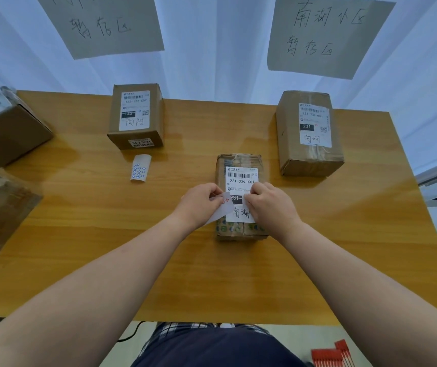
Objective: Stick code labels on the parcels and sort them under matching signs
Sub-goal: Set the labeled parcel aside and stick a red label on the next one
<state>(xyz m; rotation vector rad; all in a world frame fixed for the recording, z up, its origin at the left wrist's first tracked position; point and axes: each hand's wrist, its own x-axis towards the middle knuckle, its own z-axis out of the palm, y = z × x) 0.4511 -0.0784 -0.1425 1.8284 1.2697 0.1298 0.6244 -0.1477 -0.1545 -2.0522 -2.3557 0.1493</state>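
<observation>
A taped cardboard parcel lies in the middle of the table, its white shipping label reading 231-239-K01. My left hand grips a white sticker sheet with small red stickers at the parcel's left edge. My right hand rests on the parcel's label, its fingertips pinched at the sheet's top edge; what they pinch is hidden. A second 231 parcel stands under the right sign. A parcel marked 122 stands under the left sign.
A sheet of blue stickers lies on the wooden table in front of the 122 parcel. Several more cardboard boxes sit at the left edge. Red items lie on the floor at the lower right.
</observation>
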